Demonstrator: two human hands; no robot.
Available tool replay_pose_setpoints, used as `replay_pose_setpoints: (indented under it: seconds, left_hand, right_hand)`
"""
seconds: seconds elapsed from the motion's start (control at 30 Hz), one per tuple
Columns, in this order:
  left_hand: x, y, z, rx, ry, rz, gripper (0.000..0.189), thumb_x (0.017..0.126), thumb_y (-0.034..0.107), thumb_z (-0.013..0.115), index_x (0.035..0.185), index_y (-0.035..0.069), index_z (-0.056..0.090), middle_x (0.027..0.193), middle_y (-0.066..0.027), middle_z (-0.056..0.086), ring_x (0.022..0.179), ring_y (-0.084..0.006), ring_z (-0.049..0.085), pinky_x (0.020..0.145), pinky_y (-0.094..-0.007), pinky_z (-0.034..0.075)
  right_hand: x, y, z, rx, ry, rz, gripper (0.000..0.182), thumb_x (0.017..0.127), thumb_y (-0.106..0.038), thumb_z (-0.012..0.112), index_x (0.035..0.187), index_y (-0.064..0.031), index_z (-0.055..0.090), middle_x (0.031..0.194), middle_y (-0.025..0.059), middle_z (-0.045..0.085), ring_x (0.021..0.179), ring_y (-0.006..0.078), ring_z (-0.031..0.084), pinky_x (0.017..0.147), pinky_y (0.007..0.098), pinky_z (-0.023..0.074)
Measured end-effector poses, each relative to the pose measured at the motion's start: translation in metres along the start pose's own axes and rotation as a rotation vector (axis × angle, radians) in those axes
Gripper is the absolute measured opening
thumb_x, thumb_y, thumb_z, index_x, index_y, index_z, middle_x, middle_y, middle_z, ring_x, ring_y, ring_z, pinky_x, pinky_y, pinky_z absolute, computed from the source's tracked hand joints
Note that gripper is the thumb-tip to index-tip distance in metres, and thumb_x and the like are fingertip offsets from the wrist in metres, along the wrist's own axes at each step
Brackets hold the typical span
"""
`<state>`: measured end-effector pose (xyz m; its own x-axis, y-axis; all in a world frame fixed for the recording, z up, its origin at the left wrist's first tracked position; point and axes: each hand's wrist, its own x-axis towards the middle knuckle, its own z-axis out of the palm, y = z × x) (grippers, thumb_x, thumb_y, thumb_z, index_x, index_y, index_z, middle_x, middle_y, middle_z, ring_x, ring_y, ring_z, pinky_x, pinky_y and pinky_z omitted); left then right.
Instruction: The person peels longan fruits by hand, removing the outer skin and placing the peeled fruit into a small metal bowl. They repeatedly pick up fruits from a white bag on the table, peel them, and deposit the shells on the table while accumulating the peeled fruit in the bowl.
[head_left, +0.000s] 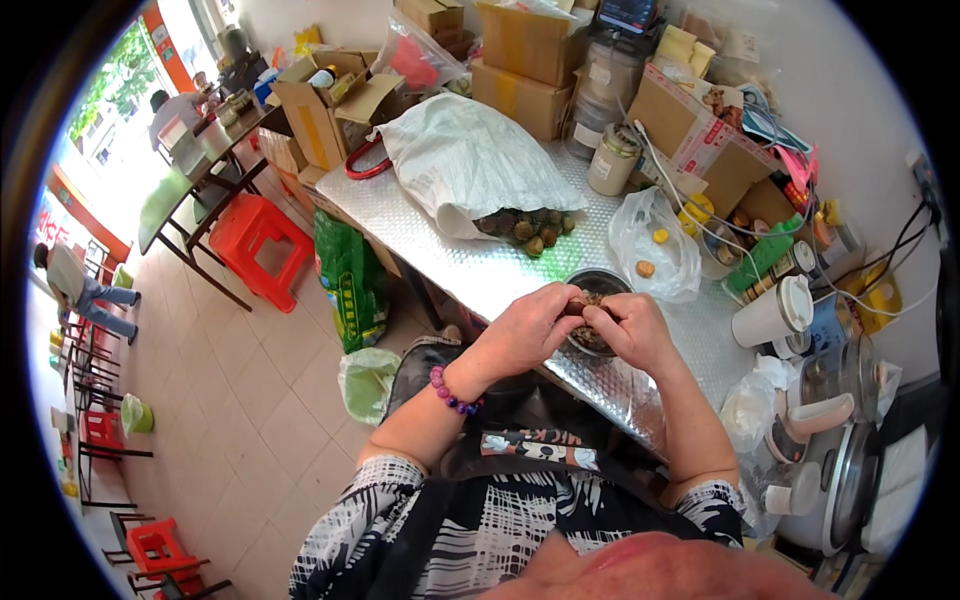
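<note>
A brown chestnut (574, 307) is pinched between the fingertips of my left hand (521, 330) and my right hand (636, 330). Both hands are over a round metal bowl (600, 274) that holds bits of shell; they hide part of it. Just beyond the bowl, a clear plastic bag (626, 225) lies spread on the table with a yellow peeled chestnut (645, 268) and a second piece on it. Unpeeled chestnuts (534, 244) show at the mouth of a white woven sack (480, 150) farther back.
Cardboard boxes (521, 101) are stacked behind the silvery tabletop (495, 270). At the right stand a white lidded tumbler (769, 319), jars, cables and a cooker (847, 480). To the left are a red stool (259, 244), a lined bin (367, 382) and two people farther off.
</note>
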<state>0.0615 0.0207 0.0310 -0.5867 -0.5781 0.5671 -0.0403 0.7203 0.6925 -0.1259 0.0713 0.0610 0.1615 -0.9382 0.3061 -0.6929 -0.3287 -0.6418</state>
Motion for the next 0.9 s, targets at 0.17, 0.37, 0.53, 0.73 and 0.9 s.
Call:
replay_pose_setpoints:
  seconds: [0.17, 0.37, 0.53, 0.73, 0.9]
  left_hand:
    - [0.001, 0.000, 0.001, 0.059, 0.019, 0.009, 0.028, 0.083, 0.004, 0.061, 0.110, -0.001, 0.054, 0.094, -0.0150, 0.060, 0.083, -0.0301, 0.062, 0.071, -0.0333, 0.049]
    - [-0.003, -0.003, 0.010, -0.605, -0.030, -0.188, 0.035, 0.088, -0.002, 0.054, 0.122, 0.001, 0.051, 0.103, -0.0068, 0.059, 0.088, -0.0150, 0.060, 0.079, -0.0276, 0.050]
    - [0.001, -0.001, 0.015, -0.479, 0.015, -0.085, 0.035, 0.087, -0.003, 0.054, 0.121, 0.001, 0.051, 0.102, -0.0082, 0.057, 0.089, -0.0157, 0.059, 0.082, -0.0268, 0.049]
    - [0.004, 0.005, 0.017, -0.230, 0.142, -0.032, 0.030, 0.082, 0.000, 0.061, 0.111, 0.001, 0.054, 0.095, -0.0126, 0.058, 0.083, -0.0253, 0.059, 0.074, -0.0303, 0.048]
    - [0.004, 0.005, 0.011, -0.276, 0.037, -0.070, 0.032, 0.084, -0.004, 0.056, 0.116, 0.000, 0.052, 0.098, -0.0113, 0.057, 0.090, -0.0202, 0.060, 0.079, -0.0288, 0.049]
  right_hand:
    - [0.001, -0.001, -0.002, -0.092, 0.042, -0.033, 0.032, 0.083, -0.029, 0.062, 0.069, -0.0002, 0.064, 0.061, 0.0152, 0.058, 0.055, 0.0316, 0.057, 0.051, 0.0380, 0.0420]
    - [0.001, 0.009, -0.006, 0.228, -0.075, 0.014, 0.031, 0.084, -0.025, 0.061, 0.070, 0.0019, 0.062, 0.059, 0.0148, 0.056, 0.052, 0.0280, 0.054, 0.050, 0.0354, 0.0407]
    - [-0.001, 0.005, -0.004, 0.218, 0.000, -0.040, 0.033, 0.084, -0.026, 0.061, 0.068, 0.0022, 0.060, 0.057, 0.0150, 0.053, 0.050, 0.0272, 0.052, 0.049, 0.0356, 0.0387]
    - [-0.001, -0.002, -0.004, 0.042, 0.079, 0.030, 0.039, 0.084, -0.030, 0.062, 0.062, 0.0013, 0.056, 0.055, 0.0164, 0.052, 0.050, 0.0299, 0.051, 0.048, 0.0380, 0.0375]
    - [-0.002, -0.001, -0.002, 0.010, 0.099, 0.003, 0.041, 0.084, -0.032, 0.063, 0.060, 0.0011, 0.055, 0.055, 0.0170, 0.051, 0.051, 0.0326, 0.051, 0.048, 0.0393, 0.0374]
